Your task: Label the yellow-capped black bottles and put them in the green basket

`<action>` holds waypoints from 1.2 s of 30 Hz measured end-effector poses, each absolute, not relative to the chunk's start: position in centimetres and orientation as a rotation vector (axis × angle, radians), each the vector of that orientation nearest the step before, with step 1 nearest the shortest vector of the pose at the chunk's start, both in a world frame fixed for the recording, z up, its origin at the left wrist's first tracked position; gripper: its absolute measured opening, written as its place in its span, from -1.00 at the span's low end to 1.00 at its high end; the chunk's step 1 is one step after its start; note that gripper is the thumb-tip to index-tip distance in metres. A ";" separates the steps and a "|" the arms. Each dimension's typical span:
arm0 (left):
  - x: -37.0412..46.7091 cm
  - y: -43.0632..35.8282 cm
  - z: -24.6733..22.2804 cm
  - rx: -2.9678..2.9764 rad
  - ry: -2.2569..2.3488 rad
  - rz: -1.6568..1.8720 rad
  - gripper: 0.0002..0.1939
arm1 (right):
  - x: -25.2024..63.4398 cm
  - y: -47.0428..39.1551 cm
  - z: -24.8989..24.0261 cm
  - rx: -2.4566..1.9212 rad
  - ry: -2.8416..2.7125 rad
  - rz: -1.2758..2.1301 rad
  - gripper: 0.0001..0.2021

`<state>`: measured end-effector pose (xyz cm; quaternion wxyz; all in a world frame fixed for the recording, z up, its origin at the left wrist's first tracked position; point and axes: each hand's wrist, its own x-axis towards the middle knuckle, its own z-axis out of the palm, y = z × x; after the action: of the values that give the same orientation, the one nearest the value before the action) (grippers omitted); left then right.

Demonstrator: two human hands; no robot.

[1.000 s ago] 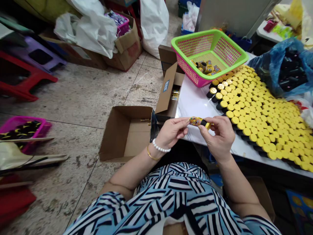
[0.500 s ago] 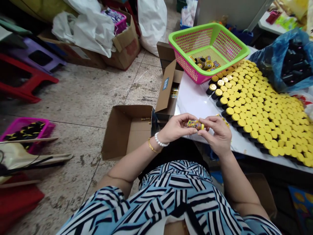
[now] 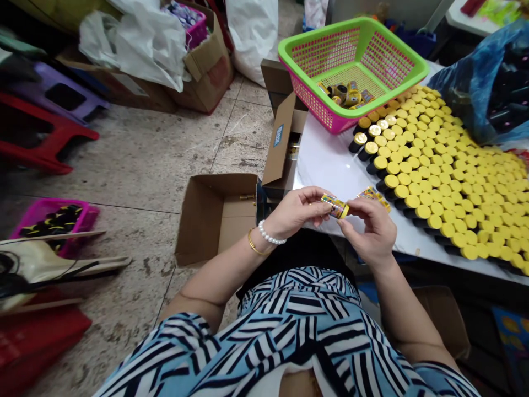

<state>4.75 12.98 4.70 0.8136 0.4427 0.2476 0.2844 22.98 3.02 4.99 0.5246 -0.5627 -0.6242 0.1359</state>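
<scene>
The printing on the small tube (image 3: 334,205) between your hands is too small to read. So is the pale lettering on the blue label (image 3: 278,135) stuck to the raised flap of the carton (image 3: 283,160) by the table's left edge.

Your tube is short and cylindrical, wrapped in shiny yellow with multicoloured print, its right end plain yellow. It's held slightly aslant above the near left corner of the white table (image 3: 316,160). Your left hand (image 3: 298,209) pinches its left end between thumb and fingers; your right hand (image 3: 372,226) pinches the yellow end between thumb and forefinger.

Just behind your right fingers, a printed yellow piece (image 3: 374,196) lies on the tabletop, partly hidden by them. White surface shows from there back to the green-and-pink basket (image 3: 285,52), which overhangs the table's left edge and holds a few yellow pieces. To your right, tight rows of yellow-topped black cylinders (image 3: 458,184) reach almost to the near edge. An open cardboard box (image 3: 196,220) stands below, left of your left hand.
</scene>
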 end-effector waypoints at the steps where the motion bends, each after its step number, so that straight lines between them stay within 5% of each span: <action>1: 4.8 13.0 4.6 0.992 0.533 0.635 -0.57 | 22.7 3.0 4.8 -1.354 -1.425 0.363 -0.61; 7: 4.6 13.2 4.8 1.363 0.490 0.852 -0.64 | 21.3 3.2 4.6 -1.351 -0.821 1.087 -0.75; 10: 4.4 13.5 5.1 1.306 0.487 0.741 -0.61 | 21.6 3.4 5.0 -1.302 -0.820 1.184 -0.75; 14: 4.5 13.6 5.2 1.081 0.545 0.505 -0.58 | 22.8 3.5 5.8 -1.303 -1.163 0.931 -0.59; 20: 5.3 13.3 4.8 0.728 0.463 0.435 -0.49 | 23.6 4.0 5.6 -1.269 -1.555 0.365 -0.74; 36: 5.8 13.2 5.3 0.736 0.391 0.426 -0.42 | 22.7 5.0 5.7 -1.271 -1.489 0.370 -0.77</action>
<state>5.80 13.22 5.32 0.8925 0.3545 0.1887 0.2053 22.72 4.96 5.68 0.5436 -0.5355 -0.6272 0.1558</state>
